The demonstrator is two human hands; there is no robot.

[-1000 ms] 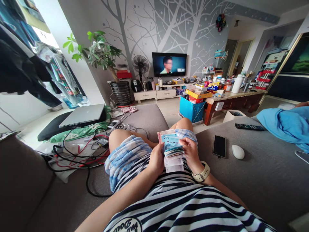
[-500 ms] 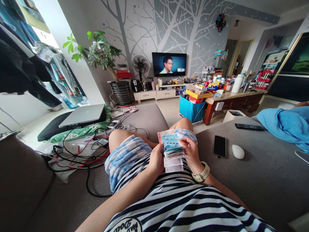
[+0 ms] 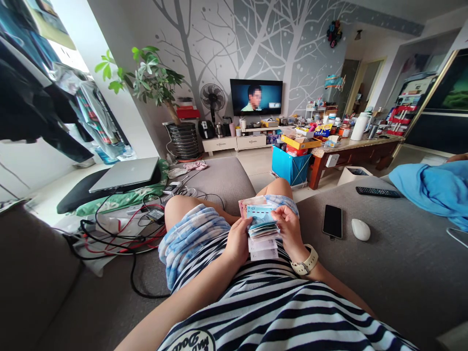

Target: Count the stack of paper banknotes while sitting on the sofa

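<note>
Above my lap, a stack of banknotes (image 3: 263, 229) is folded between my two hands. Blue notes lie at the top, a pinkish note (image 3: 246, 205) sticks out behind them at the upper left, and pale purple notes (image 3: 263, 249) hang out below. My left hand (image 3: 238, 241) grips the stack's left side, thumb on the front. At the upper right edge, my right hand (image 3: 288, 226) pinches the notes between thumb and fingers; a cream watch is on that wrist. The fingers behind the stack are hidden.
On the sofa to the right are a phone (image 3: 332, 222), a white mouse (image 3: 360, 229), a remote (image 3: 378, 192) and blue cloth (image 3: 431, 187). Tangled cables (image 3: 120, 239) and a laptop (image 3: 124, 174) lie left. A cluttered table (image 3: 361, 143) stands beyond.
The upper blue notes have shifted: two stood staggered before, and now one blue front shows, slightly lower. Both hands have hardly moved and keep hold of the stack.
</note>
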